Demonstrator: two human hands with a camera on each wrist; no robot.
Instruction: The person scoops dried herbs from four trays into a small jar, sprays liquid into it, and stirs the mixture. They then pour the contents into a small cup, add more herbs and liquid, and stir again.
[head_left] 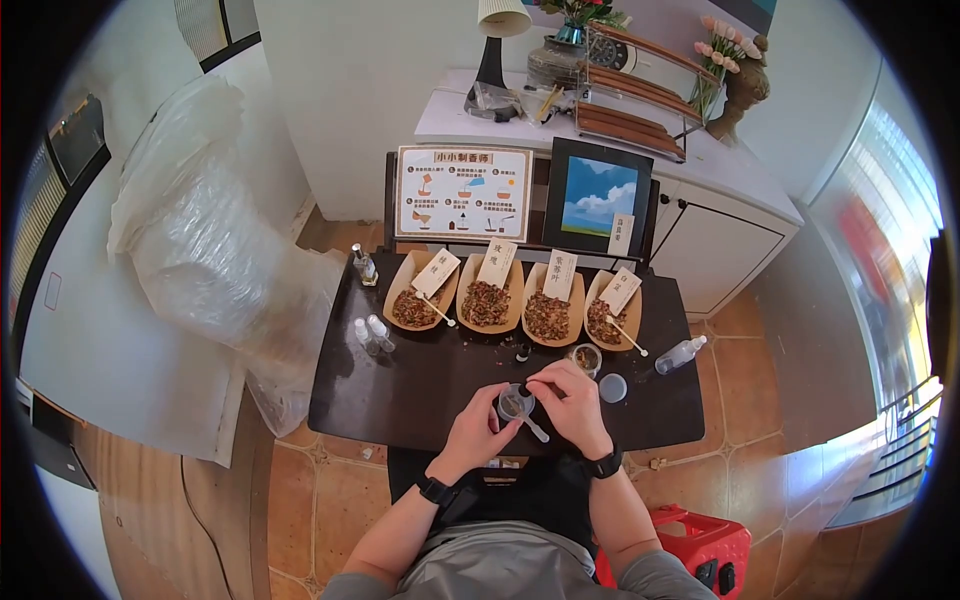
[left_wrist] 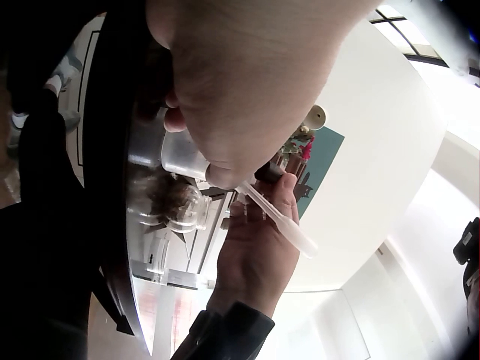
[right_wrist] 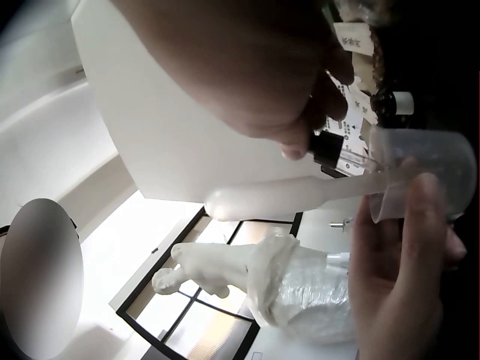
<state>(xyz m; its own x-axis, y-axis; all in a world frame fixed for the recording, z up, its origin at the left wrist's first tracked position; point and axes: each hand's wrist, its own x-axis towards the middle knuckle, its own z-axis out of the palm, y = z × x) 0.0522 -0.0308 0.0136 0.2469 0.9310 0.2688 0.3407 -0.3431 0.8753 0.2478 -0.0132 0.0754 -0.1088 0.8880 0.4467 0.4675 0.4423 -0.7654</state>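
My left hand point(head_left: 474, 432) holds a small clear plastic cup point(right_wrist: 457, 169) by its side near the table's front edge. A translucent plastic pipette point(right_wrist: 262, 198) leans in the cup, its bulb sticking out past the rim. Between thumb and fingers, my right hand point(head_left: 572, 402) pinches the black cap of a glass dropper point(right_wrist: 328, 148). The dropper's glass tube points into the cup's mouth. Just beyond the hands stands a small dark bottle point(head_left: 522, 352) with a white label. An open glass jar point(head_left: 587, 357) of dried bits is beside the right hand, with a round lid point(head_left: 613, 388) near it.
Four paper trays of dried, chopped plant bits, including the leftmost tray point(head_left: 408, 275), line the dark table point(head_left: 440, 425). Small clear bottles point(head_left: 373, 335) and a glass bottle point(head_left: 364, 266) stand left. A spray bottle point(head_left: 682, 355) lies right. An instruction board point(head_left: 464, 192) stands behind.
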